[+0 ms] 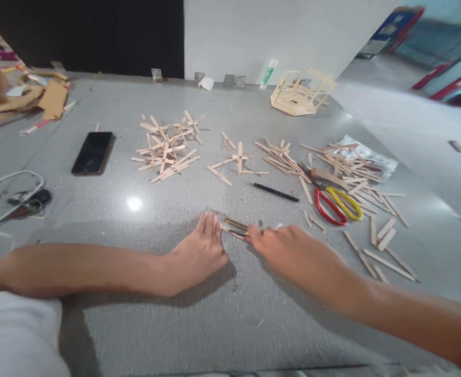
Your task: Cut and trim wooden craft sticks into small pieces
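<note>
My left hand [201, 251] rests on the grey table with its fingers pressed together, pinning a thin wooden craft stick [233, 233] whose end shows past the fingertips. From the right, my right hand [281, 243] grips what looks like a yellow utility knife [236, 225], its metal front lying close to my left fingertips and the stick. The knife's handle is mostly hidden in the fist. Beyond the hands lies a black pen [275, 192]. Several joined sticks [240, 157] form small angled pieces farther back.
Scissors with red and yellow handles [336, 204] lie among loose craft sticks [387, 233] at right. A pile of joined sticks [167, 149] sits at centre-left. A phone [92, 153] and white cable [8, 175] are at left. A wooden stick frame [295, 102] stands at the back.
</note>
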`<state>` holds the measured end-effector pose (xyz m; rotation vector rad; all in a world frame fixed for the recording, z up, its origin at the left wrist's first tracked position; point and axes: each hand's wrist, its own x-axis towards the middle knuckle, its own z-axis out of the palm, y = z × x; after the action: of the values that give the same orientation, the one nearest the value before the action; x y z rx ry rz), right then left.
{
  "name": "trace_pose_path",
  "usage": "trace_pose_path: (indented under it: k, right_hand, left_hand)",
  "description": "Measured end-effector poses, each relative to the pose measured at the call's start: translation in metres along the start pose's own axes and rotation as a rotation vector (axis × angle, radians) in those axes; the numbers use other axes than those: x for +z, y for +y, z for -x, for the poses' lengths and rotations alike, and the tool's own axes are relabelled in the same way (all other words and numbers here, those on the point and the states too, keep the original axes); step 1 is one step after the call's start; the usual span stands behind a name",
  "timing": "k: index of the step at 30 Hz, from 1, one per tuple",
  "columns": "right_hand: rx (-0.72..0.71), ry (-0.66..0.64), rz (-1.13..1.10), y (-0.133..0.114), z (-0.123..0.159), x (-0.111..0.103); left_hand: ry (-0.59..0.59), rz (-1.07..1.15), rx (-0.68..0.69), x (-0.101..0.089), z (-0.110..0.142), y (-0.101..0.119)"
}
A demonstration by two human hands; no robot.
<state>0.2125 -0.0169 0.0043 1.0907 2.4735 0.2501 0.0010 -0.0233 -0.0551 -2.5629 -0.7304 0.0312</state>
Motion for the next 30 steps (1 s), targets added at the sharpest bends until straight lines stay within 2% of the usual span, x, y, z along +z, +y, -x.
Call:
trace_pose_path:
  k: [3, 6, 9, 11, 15, 19, 21, 24, 26, 28, 29, 30]
  right_hand:
    - [0.051, -0.006, -0.029, 0.003, -0.001, 0.016]
    - [0.144, 0.04, -0.094, 0.004, 0.002, 0.027]
    - [0.238, 0.113, -0.165, 0.004, 0.007, 0.029]
    - [0.292, 0.163, -0.2, 0.003, 0.011, 0.027]
    - [0.406, 0.209, -0.257, 0.009, 0.014, 0.024]
    - [0.53, 0.167, -0.327, 0.02, 0.008, 0.028]
    - [0.544, 0.139, -0.358, 0.025, 0.004, 0.032]
    - [0.537, 0.139, -0.387, 0.028, 0.001, 0.032]
    - [0.487, 0.256, -0.496, 0.028, 0.003, 0.023]
    - [0.413, 0.448, -0.798, 0.024, 0.008, 0.007]
    - [0.365, 0.499, -1.022, 0.019, 0.011, -0.003]
    - [0.304, 0.485, -1.265, 0.014, 0.014, -0.013]
  left_hand:
    - [-0.044, 0.145, -0.032, -0.001, -0.007, -0.013]
    - [-0.072, 0.412, -0.139, -0.002, -0.014, -0.031]
    - [-0.047, 0.691, -0.263, -0.001, -0.02, -0.047]
    - [-0.021, 0.816, -0.274, 0.002, -0.022, -0.054]
    - [-0.047, 0.927, -0.233, 0.01, -0.019, -0.06]
    - [-0.061, 0.961, -0.267, 0.01, -0.018, -0.06]
    - [-0.073, 0.984, -0.285, 0.001, -0.019, -0.062]
    - [-0.088, 1.045, -0.297, -0.027, -0.022, -0.073]
    - [-0.061, 1.17, -0.315, -0.052, -0.023, -0.082]
    - [-0.027, 1.317, -0.329, -0.076, -0.024, -0.09]
    - [-0.02, 1.366, -0.329, -0.086, -0.023, -0.093]
    - [-0.026, 1.397, -0.32, -0.094, -0.023, -0.094]
